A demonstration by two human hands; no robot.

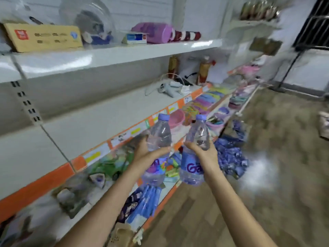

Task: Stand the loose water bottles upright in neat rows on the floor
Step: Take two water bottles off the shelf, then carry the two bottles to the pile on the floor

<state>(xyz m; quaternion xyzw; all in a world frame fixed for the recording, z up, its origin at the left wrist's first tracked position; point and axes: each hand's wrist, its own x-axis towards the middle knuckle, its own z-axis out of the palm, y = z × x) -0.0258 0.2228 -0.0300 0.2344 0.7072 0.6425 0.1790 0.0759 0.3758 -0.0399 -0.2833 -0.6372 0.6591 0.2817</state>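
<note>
Bottles in hand, none placed: your left hand is wrapped around one water bottle, your right hand around a second bottle, both near upright, held side by side, well above the floor. No rows of standing bottles show, so by my read nearly all remains. Floor to the right is brown, wood-patterned, blurred. Left, white shelves with orange edging hold mixed goods. Farther along, blue packaging lies heaped on the floor.
</note>
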